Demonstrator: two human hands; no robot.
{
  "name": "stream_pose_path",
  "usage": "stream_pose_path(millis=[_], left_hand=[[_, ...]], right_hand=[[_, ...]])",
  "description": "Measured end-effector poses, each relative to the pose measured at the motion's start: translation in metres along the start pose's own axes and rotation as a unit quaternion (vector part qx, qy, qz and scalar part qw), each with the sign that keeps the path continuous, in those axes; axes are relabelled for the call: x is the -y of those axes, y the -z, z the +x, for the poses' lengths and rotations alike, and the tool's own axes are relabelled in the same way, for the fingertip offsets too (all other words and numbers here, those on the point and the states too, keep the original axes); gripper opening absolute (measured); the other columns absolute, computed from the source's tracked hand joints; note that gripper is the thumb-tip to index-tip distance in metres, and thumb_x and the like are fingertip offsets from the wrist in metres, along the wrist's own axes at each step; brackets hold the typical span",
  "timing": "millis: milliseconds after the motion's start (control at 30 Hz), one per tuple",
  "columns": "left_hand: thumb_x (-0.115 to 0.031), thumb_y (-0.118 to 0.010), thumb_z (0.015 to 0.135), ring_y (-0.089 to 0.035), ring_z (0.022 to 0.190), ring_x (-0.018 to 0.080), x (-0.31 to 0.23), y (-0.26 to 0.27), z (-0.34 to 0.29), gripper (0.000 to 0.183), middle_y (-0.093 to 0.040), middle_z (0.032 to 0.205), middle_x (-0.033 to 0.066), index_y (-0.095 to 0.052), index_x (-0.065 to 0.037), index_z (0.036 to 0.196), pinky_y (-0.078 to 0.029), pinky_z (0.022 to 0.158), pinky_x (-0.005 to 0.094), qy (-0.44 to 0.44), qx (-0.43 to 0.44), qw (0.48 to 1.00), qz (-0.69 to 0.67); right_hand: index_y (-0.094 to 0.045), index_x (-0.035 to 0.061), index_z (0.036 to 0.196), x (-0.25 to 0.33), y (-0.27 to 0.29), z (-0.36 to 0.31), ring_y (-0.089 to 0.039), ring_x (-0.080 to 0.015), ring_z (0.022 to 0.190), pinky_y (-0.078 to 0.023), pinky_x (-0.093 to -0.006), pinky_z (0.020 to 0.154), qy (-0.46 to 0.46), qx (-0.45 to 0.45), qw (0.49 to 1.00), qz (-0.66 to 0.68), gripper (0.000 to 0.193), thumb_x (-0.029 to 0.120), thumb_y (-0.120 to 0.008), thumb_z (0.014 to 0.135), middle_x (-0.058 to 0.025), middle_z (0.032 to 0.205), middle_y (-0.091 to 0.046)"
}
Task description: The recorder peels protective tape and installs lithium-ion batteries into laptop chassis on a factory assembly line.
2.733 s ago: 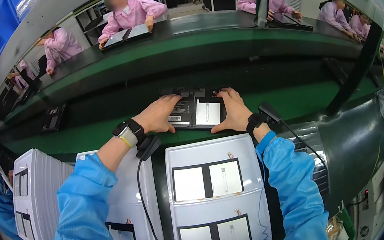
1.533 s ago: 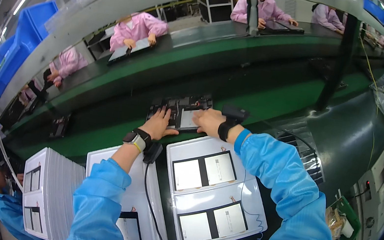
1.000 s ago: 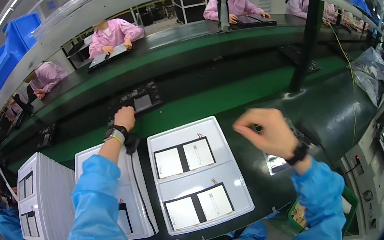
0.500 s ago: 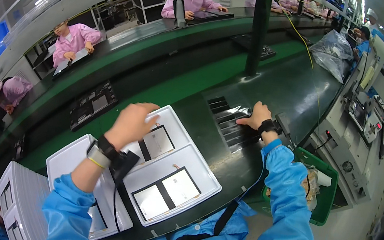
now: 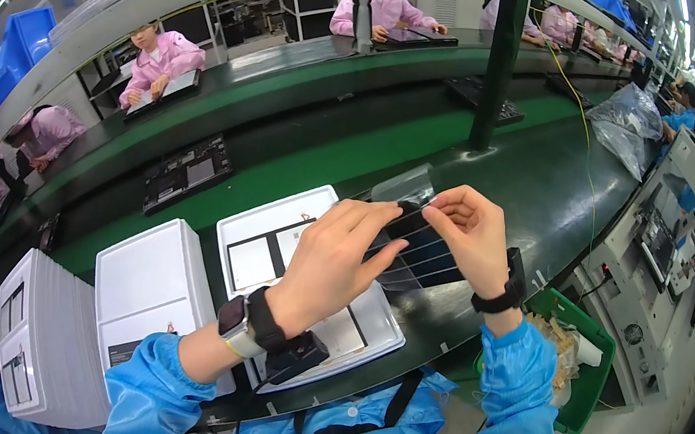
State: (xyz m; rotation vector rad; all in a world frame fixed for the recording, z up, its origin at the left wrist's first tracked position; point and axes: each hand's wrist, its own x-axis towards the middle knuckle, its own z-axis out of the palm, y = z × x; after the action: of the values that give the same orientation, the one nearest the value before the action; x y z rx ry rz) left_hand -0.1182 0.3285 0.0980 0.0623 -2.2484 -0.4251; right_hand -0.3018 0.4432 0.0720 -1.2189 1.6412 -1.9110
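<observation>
My right hand (image 5: 472,236) pinches the edge of a clear film sheet (image 5: 404,184) that carries black strips (image 5: 424,260). The sheet is partly raised and curled above the dark bench. My left hand (image 5: 333,255) reaches in beside it, fingers stretched and thumb apart, with its fingertips at a black strip by the right fingertips. Whether they grip it is hard to see. Under my left hand lies a white tray (image 5: 390,338) with flat, white-faced, black-bordered pieces (image 5: 251,263), partly hidden by the hand and wrist. A small orange connector shows on one piece.
More white trays stand to the left: one stack (image 5: 151,255) beside the tray and a taller one (image 5: 50,343) farther out. An open laptop chassis (image 5: 187,175) lies on the green-edged line. A green bin (image 5: 597,380) stands right, a dark post (image 5: 498,69) ahead. Co-workers in pink (image 5: 169,56) sit opposite.
My left hand has moved right from over the tray to the film sheet. My right hand has turned inward, and the film's far edge is now lifted. The view has shifted slightly.
</observation>
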Motion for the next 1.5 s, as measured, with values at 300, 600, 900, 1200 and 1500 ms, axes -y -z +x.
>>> stream_pose_path(millis=[300, 600, 900, 1200, 1500], left_hand=[[-0.011, -0.081, 0.083, -0.074, 0.076, 0.0193, -0.019, 0.022, -0.014, 0.020, -0.076, 0.087, 0.0115, -0.076, -0.001, 0.100, -0.057, 0.070, 0.0288, 0.112, -0.034, 0.982, -0.151], [-0.011, -0.065, 0.100, -0.070, 0.090, 0.0145, -0.001, 0.062, -0.034, 0.015, -0.073, 0.101, 0.0115, -0.067, 0.003, 0.104, -0.058, 0.083, 0.0312, 0.303, -0.044, 0.876, -0.373], [-0.047, -0.030, 0.110, -0.076, 0.082, 0.0236, 0.013, 0.175, -0.079, 0.062, -0.076, 0.086, 0.0165, -0.058, 0.006, 0.123, -0.060, 0.067, 0.0295, 0.223, 0.017, 0.957, -0.186], [-0.063, -0.063, 0.082, -0.055, 0.055, 0.0210, 0.014, 0.192, -0.120, 0.063, -0.050, 0.060, 0.0013, -0.066, -0.003, 0.102, -0.046, 0.052, 0.0313, -0.073, 0.122, 0.956, 0.256], [-0.059, -0.061, 0.086, -0.058, 0.062, 0.0163, 0.038, 0.134, -0.068, 0.058, -0.050, 0.066, 0.0011, -0.064, -0.002, 0.095, -0.049, 0.060, 0.0248, -0.221, 0.216, 0.912, 0.269]], right_hand=[[-0.074, -0.0016, 0.106, 0.054, -0.030, -0.046, -0.069, -0.0166, 0.087, -0.056, -0.0264, 0.079, 0.123, 0.080, 0.989, 0.008, 0.016, -0.003, -0.069, 0.090, -0.0079, 0.092, -0.068], [-0.076, 0.0030, 0.108, 0.061, -0.040, -0.060, -0.064, -0.0123, 0.081, -0.052, -0.0242, 0.073, 0.126, 0.093, 0.983, -0.093, 0.022, -0.005, -0.069, 0.089, -0.0061, 0.088, -0.066], [-0.063, 0.0017, 0.132, -0.070, 0.086, 0.012, -0.056, -0.0032, 0.083, -0.043, -0.0181, 0.078, 0.034, -0.090, 0.995, 0.031, 0.035, 0.000, -0.061, 0.097, 0.0039, 0.089, -0.063], [-0.067, 0.0006, 0.115, -0.122, 0.088, 0.007, -0.069, -0.0291, 0.079, -0.057, -0.0388, 0.077, 0.162, -0.174, 0.661, -0.712, 0.038, 0.005, -0.077, 0.079, -0.0131, 0.087, -0.069], [-0.054, -0.0026, 0.134, 0.032, -0.107, -0.009, -0.070, -0.0129, 0.097, -0.058, -0.0264, 0.087, -0.196, 0.430, 0.877, 0.088, 0.048, 0.002, -0.072, 0.090, -0.0096, 0.099, -0.071]])
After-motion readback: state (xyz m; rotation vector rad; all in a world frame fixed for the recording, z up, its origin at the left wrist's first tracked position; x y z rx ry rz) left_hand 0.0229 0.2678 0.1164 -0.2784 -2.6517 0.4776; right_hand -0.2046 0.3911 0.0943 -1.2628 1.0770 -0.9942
